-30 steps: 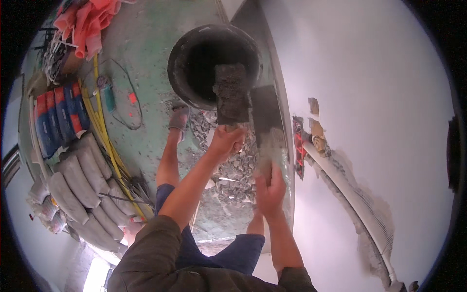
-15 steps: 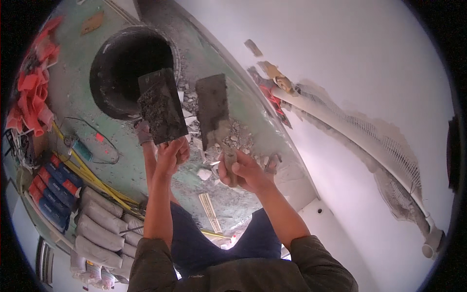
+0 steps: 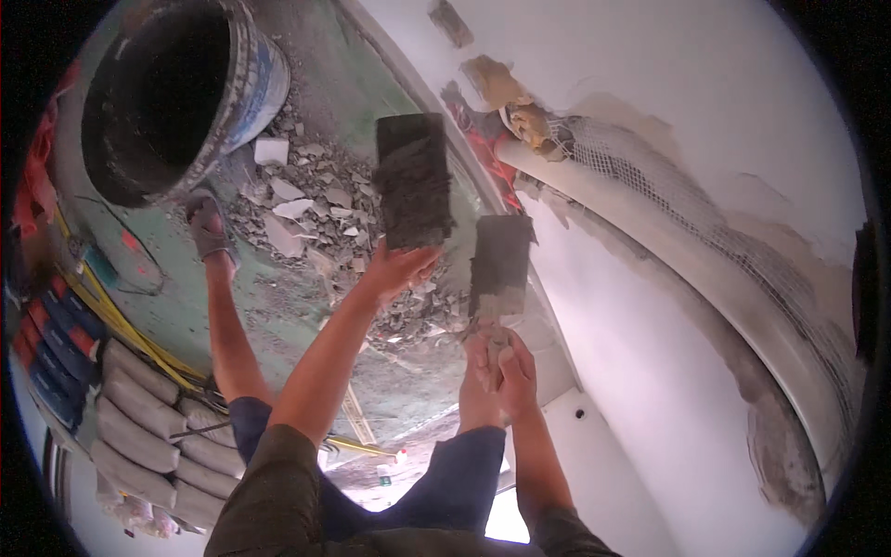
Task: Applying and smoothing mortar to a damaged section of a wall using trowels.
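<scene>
My left hand (image 3: 401, 269) is closed under the near end of a dark rectangular mortar hawk (image 3: 411, 139). Wet grey mortar (image 3: 413, 200) is spread over much of the hawk's face; its handle is hidden. To the right and a little nearer, my right hand (image 3: 504, 367) wraps round the handle of a plastering trowel (image 3: 501, 265). The trowel's flat grey blade points away from me, apart from the hawk and close to the foot of the white wall (image 3: 640, 343).
A large black bucket (image 3: 255, 88) stands at the far left. Broken rubble (image 3: 316, 200) covers the floor beside it. Along the wall runs a white pipe (image 3: 613, 209) with mesh (image 3: 640, 190) and patchy mortar. Stacked grey bags (image 3: 139, 422) and yellow hoses (image 3: 139, 330) lie at the left.
Both hands have moved right, toward the wall, carrying the hawk and the trowel. The hawk has left the bucket's edge. The view has shifted, putting the bucket farther to the upper left.
</scene>
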{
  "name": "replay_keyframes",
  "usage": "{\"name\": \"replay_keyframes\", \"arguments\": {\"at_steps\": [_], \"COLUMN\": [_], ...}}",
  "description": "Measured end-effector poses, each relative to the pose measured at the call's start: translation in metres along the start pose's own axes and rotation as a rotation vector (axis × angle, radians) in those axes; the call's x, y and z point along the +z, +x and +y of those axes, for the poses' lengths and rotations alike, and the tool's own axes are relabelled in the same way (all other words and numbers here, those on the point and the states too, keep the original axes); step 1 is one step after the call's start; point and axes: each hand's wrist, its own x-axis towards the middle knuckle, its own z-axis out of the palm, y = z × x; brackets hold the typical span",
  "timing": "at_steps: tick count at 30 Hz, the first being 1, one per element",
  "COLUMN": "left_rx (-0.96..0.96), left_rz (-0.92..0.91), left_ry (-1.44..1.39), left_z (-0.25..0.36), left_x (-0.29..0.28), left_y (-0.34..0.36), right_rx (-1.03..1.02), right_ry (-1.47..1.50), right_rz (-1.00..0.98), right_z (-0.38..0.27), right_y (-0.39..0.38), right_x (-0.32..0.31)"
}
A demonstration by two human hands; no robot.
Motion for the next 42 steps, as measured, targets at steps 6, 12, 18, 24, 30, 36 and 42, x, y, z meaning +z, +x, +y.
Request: {"name": "replay_keyframes", "arguments": {"at_steps": [6,12,18,24,30,36,42], "left_rx": [-0.033,0.135,0.156,0.27,0.233,0.247,0.27], "left_rz": [-0.001,0.026,0.09,0.049,0.103,0.111,0.1], "left_ry": [-0.121,-0.124,-0.205,-0.228,-0.279,-0.225,-0.218], "left_z": [-0.055,-0.075,-0.086,-0.101,-0.099,-0.087,-0.082], "left_x": [0.027,0.037,0.046,0.054,0.075,0.076,0.076], "left_y": [0.073,0.124,0.156,0.191,0.195,0.19,0.188], "right_rx": [-0.2,-0.486,-0.643,-0.731,-0.717,-0.651,-0.679], "right_ry": [-0.343,-0.742,-1.163,-1.306,-1.432,-1.372,-1.234], "right_rz": [0.208,0.226,0.238,0.246,0.306,0.413,0.502], "right_z": [0.018,0.039,0.039,0.034,0.025,0.014,0.007], "right_y": [0.019,0.056,0.093,0.123,0.145,0.163,0.185], "right_x": [-0.035,-0.082,-0.102,-0.11,-0.117,-0.106,-0.08]}}
